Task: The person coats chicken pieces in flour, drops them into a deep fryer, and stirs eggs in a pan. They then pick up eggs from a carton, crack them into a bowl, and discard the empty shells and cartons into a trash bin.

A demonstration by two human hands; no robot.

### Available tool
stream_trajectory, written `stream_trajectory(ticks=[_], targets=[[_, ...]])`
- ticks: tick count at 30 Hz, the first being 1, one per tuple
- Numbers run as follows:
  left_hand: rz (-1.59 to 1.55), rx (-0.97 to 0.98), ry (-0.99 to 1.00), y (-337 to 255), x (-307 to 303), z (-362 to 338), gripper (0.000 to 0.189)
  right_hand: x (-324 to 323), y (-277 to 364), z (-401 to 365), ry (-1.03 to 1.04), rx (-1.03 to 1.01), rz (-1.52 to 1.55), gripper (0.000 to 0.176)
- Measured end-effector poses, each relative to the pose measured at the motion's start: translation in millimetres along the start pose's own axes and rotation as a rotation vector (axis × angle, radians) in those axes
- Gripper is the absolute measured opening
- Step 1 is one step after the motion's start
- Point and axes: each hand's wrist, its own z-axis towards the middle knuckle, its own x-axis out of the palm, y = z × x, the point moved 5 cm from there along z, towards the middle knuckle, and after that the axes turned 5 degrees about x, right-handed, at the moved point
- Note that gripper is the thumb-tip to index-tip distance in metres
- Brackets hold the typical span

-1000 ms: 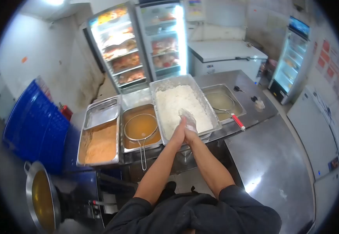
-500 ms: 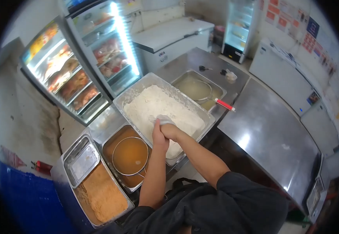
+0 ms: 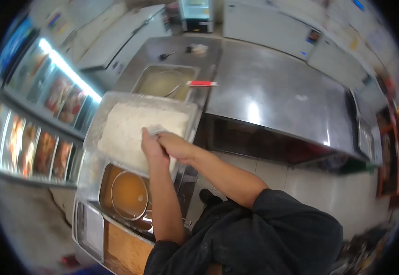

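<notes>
My left hand [image 3: 153, 147] and my right hand [image 3: 175, 145] are pressed together above a deep tray [image 3: 94, 120] of white flour [image 3: 130, 121]. A piece of thin, whitish see-through plastic [image 3: 156, 129], perhaps a glove, is bunched at their fingers. Both hands look closed on it, though my right fingertips are hidden by the plastic and by my left hand. Nearest to my left forearm is a pan of orange-brown liquid [image 3: 152, 221] with a round wire strainer [image 3: 113, 195] in it.
Beyond the flour stands a sink of cloudy liquid [image 3: 151, 85] holding a red-handled strainer [image 3: 202, 84]. A steel table [image 3: 273, 87] extends to the right. Lower left, a tray of orange crumbs [image 3: 124, 245] carries a smaller metal tray [image 3: 91, 229]. Lit display fridges [image 3: 34, 146] line the left.
My view has swung to the right, so the trays and fridges sit further left in it. Both hands remain together at the plastic above the flour.
</notes>
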Motion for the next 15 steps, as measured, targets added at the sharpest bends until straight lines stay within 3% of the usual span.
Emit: stream_trajectory(ticks=[3,5,6,9,10,11,14,15], targets=[[0.105,-0.010,0.167,17.5,17.5,-6.6,0.044,-33.8,1.4,-39.1,-0.078,-0.152,-0.022,0.034],[0.173,-0.127,0.193,34.8,27.7,-13.1,0.047,-54.5,30.6,-103.6,-0.040,-0.062,-0.089,0.035],[0.300,-0.018,0.102,41.6,33.5,-14.7,0.048,-73.8,26.2,-121.8,-0.107,-0.096,-0.066,0.035],[0.557,0.286,-0.082,39.3,21.0,2.6,0.050,-118.6,13.7,-175.1,-0.058,-0.154,0.125,0.039],[0.673,0.496,-0.074,27.3,1.0,20.0,0.052,-132.4,22.4,-209.2,0.009,-0.138,0.045,0.040],[0.685,0.487,-0.040,19.4,-29.4,39.0,0.052,-144.3,25.6,-243.0,0.073,-0.124,-0.026,0.042],[1.857,0.661,-0.258,-14.0,-92.6,66.7,0.057,-231.9,-9.5,-335.4,-0.156,-0.138,-0.099,0.040],[2.103,0.701,0.088,5.8,-85.8,44.1,0.067,-264.4,-32.0,-369.8,-0.252,-0.103,-0.044,0.040]])
